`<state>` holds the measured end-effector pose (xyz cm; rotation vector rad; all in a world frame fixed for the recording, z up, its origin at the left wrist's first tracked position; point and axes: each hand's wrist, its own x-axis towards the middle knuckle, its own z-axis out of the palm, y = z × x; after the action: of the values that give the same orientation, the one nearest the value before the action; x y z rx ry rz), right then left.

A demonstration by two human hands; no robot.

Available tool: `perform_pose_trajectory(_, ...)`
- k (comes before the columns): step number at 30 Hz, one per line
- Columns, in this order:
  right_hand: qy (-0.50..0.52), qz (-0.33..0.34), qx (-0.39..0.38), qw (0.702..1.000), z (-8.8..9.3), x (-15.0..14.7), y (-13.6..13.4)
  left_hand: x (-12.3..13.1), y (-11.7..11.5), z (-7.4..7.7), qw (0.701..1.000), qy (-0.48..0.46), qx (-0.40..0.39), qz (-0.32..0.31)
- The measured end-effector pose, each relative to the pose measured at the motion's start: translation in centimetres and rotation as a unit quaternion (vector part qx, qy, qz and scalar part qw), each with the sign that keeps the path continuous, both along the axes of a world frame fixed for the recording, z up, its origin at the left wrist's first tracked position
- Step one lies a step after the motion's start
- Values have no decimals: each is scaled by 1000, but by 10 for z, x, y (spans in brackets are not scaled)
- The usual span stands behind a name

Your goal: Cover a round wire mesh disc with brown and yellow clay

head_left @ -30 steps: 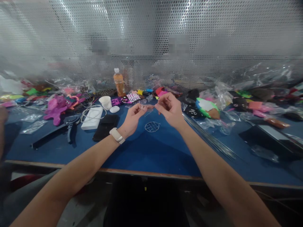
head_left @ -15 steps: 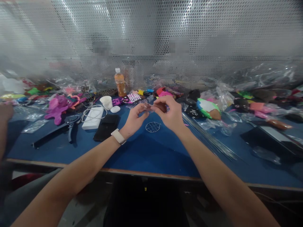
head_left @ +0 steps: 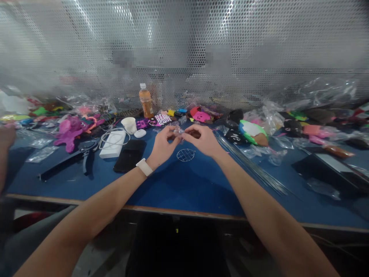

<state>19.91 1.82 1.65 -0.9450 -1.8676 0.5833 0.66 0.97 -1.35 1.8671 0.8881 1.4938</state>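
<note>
Between my two hands is a small clear plastic bag (head_left: 178, 130), crinkled and shiny; whether anything is inside it I cannot make out. The fingers of my left hand (head_left: 165, 144) pinch its left side, and a pale band circles that wrist. From the other side my right hand (head_left: 201, 139) grips it between thumb and fingertips. Just below the hands, a round wire grid (head_left: 185, 155) lies flat on the blue table (head_left: 184, 188). A bundle of thin metal wires (head_left: 259, 171) stretches diagonally beside my right forearm.
On the left lie black long-handled cutters (head_left: 66, 163), a white box (head_left: 113, 144) with a cable, and a black phone-like slab (head_left: 129, 156). A paper cup (head_left: 129, 125) and a drink bottle (head_left: 146, 102) stand behind. Colourful soft toys (head_left: 69, 130) line the perforated metal panel (head_left: 184, 46). Another person's hand (head_left: 7, 138) is far left.
My right hand has come down slightly and its fingers have moved closer to the left hand's at the plastic bag. The wire grid stays in place.
</note>
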Motion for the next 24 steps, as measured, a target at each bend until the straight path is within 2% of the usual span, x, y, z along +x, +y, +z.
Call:
perform_pose_trajectory(4,-9,18,-28,999,0,2,2,-1,1,0,999,11,16,44)
perform_pose_trajectory(11,1,9,-7,1000,2,-2,-2,-6,1,3,989,41,64,129)
perform_pose_trajectory(24,-16,-25,45,999,1,-7,-6,-9,1,7,973,112,119,165)
